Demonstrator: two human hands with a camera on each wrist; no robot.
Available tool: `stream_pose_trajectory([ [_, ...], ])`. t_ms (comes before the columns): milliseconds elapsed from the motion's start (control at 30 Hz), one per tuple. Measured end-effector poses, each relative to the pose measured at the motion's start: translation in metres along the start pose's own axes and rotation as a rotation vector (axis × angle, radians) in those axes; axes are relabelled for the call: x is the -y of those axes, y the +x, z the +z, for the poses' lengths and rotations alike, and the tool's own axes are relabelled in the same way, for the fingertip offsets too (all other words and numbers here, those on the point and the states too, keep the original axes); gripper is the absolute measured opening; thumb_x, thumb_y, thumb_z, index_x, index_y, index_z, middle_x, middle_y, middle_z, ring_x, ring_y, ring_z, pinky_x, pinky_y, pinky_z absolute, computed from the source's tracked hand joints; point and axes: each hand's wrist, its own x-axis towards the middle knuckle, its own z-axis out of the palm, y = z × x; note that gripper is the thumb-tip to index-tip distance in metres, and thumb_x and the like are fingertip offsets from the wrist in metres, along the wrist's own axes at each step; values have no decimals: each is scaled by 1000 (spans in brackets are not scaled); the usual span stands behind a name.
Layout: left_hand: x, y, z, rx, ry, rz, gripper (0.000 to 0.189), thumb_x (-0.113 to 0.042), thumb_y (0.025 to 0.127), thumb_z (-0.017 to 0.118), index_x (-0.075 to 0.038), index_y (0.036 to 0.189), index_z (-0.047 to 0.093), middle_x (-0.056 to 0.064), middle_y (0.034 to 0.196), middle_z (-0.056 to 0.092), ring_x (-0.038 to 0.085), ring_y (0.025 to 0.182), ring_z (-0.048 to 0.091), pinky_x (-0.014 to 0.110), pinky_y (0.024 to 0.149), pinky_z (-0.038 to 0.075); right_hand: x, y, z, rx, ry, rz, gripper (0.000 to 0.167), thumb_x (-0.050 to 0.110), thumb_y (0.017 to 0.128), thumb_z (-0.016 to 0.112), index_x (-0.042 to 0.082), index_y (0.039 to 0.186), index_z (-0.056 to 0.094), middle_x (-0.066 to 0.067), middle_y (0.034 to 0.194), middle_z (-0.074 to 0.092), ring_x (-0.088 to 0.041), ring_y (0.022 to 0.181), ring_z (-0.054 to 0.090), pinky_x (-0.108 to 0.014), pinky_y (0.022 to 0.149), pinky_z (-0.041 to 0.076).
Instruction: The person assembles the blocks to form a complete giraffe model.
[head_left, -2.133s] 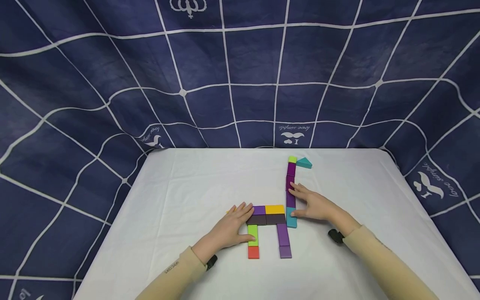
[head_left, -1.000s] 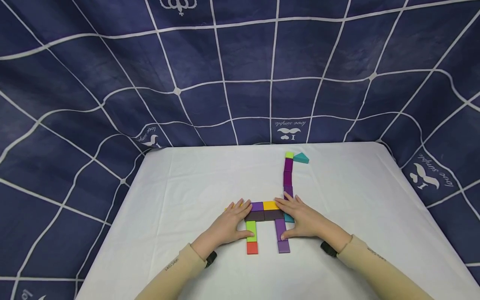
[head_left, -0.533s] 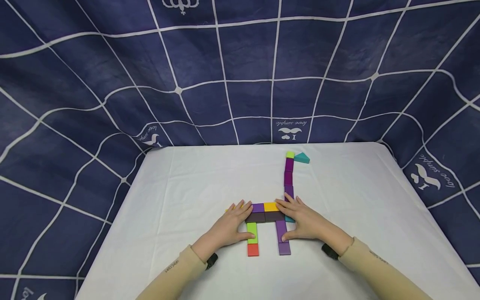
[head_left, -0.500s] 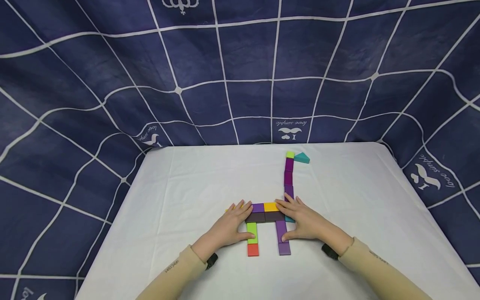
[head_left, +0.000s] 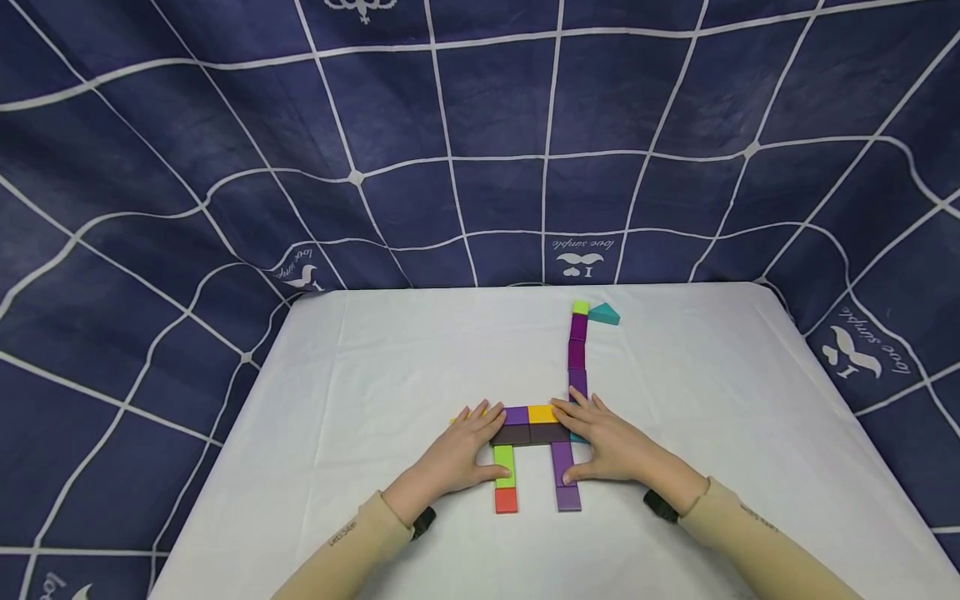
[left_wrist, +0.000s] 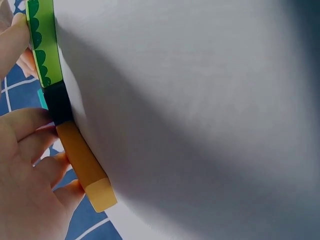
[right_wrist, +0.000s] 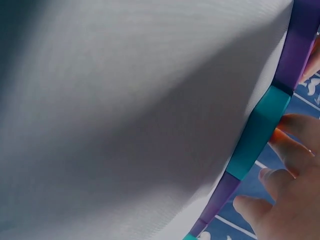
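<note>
Coloured toy blocks lie on the white cloth in a four-legged, long-necked shape. My left hand [head_left: 461, 446] rests with spread fingers on the left end, its thumb on the lime block [head_left: 504, 457]; a red block [head_left: 506, 500] lies below. Dark blocks [head_left: 512, 435] form the body under a purple and a yellow block [head_left: 540, 414]. Over the right end spreads my right hand [head_left: 611, 437], its thumb by the purple leg block [head_left: 562, 464], partly covering a teal block [right_wrist: 260, 132]. An orange block [left_wrist: 85, 155] runs beside the left fingers in the left wrist view.
A column of purple blocks [head_left: 577, 354] reaches toward the table's far edge, topped by a small lime block [head_left: 581, 307] with a teal triangular block [head_left: 604, 314] beside it. Behind the white-covered table [head_left: 390, 350] hangs a navy cloth [head_left: 495, 108] with white lines.
My right hand has come down from the purple column to the body's right end, and the column now stands slightly closer to the body. My left hand stays in place.
</note>
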Motion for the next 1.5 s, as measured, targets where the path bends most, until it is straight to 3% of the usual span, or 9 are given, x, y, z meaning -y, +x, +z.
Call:
stream_pose_trajectory([
  [300,-2,-1,-3,-3,1,6,88,-53,86,69,-6,152,36,8,161,31,30,151,24,48,124,21,2,0,-1,23,-5,11,101,60,71,79,4,147,45,-8,159,35,-40,151,17,-64,119,18],
  [1167,-6,-6,1,7,14,-5,89,-57,86,67,-8,152,36,5,162,30,28,151,23,47,124,21,5,-8,1,-9,3,-21,100,61,70,79,3,145,47,-10,158,38,-43,149,19,-66,118,19],
  [1333,-6,-7,0,7,10,0,89,-57,86,67,-7,152,36,6,162,30,29,151,23,47,124,21,1,-7,-2,-9,55,35,95,59,76,76,6,148,44,-8,159,35,-42,149,20,-66,117,19],
  [1500,-6,-6,0,8,5,6,89,-56,86,67,-7,153,35,6,162,28,28,151,22,47,124,20,-10,-6,-8,-79,78,155,81,41,86,74,4,149,41,-12,160,32,-41,148,24,-61,118,24],
])
